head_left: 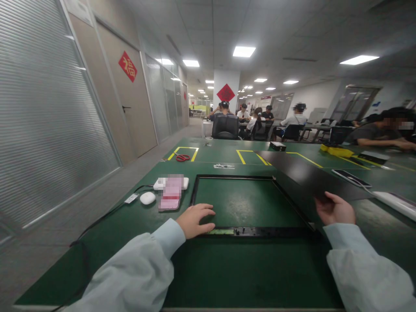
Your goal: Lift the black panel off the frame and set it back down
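A thin black rectangular frame (pixel 234 177) lies flat on the green table (pixel 253 273), with table surface showing through its middle. My left hand (pixel 196 220) rests at its near left corner, fingers stretched and apart; that corner is under the hand. The near bar carries a pale green strip (pixel 221 232). To the right, my right hand (pixel 336 210) grips the near edge of a dark flat panel (pixel 302 171), with its thumb raised and the other fingers partly hidden. The panel reaches over the right side of the frame.
Left of the frame are a pink phone-like item (pixel 171 195), a white rounded device (pixel 147 198) and a black cable (pixel 110 211). Red-handled scissors (pixel 183 158) lie farther back. On the right are a phone (pixel 351 177) and a long white object (pixel 396 203). Several people sit beyond.
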Demonstrator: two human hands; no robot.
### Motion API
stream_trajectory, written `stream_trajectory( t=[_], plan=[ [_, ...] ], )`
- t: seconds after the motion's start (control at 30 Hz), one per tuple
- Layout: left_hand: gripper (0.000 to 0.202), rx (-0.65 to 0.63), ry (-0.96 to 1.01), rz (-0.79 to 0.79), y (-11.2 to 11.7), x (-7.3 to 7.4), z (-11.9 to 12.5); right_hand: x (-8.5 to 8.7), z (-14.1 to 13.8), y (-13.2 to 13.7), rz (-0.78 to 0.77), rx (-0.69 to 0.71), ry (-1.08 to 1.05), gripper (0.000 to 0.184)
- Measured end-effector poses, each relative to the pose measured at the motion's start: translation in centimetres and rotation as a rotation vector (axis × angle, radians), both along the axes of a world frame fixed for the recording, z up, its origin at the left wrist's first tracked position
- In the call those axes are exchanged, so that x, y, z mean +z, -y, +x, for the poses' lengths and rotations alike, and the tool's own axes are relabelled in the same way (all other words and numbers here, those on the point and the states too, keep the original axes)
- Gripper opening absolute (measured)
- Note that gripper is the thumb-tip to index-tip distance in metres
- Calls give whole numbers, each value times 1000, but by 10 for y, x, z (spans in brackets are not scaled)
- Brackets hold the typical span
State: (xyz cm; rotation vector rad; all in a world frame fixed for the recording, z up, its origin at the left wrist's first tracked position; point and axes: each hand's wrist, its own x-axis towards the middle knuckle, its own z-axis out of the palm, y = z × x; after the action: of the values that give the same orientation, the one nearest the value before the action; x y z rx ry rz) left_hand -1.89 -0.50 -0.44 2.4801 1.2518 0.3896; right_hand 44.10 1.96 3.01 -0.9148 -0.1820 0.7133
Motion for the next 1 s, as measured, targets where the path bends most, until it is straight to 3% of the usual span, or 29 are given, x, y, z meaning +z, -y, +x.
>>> stream_trajectory(
  t=[0.13,0.3,0.37,0.5,0.57,0.63,0.77,0.83,1.0],
  plan=[
    [50,9,22,6,-3,-4,-1,19,-21,2,136,157,-129,26],
    [64,79,193,-113,-9,-1,-6,3,-23,0,95,426,-198,23],
    [71,136,424,-168,-13,1,-7,-8,-20,0,72,485,-165,21],
    [51,390,1071,-365,-14,7,-2,-23,-16,2,-122,587,-70,17],
    [47,449,1395,-422,-11,13,2,-26,-14,2,-173,637,-11,14],
    [39,484,1589,-490,-9,21,4,-28,-14,2,-156,673,55,10],
    [12,576,1748,-669,-7,40,0,-30,-12,3,-113,664,134,9],
    [20,540,1812,-712,-6,48,-1,-30,-12,3,-141,654,140,14],
    [27,620,1846,-574,-3,56,2,-27,-17,3,-224,702,204,10]
  ],
)
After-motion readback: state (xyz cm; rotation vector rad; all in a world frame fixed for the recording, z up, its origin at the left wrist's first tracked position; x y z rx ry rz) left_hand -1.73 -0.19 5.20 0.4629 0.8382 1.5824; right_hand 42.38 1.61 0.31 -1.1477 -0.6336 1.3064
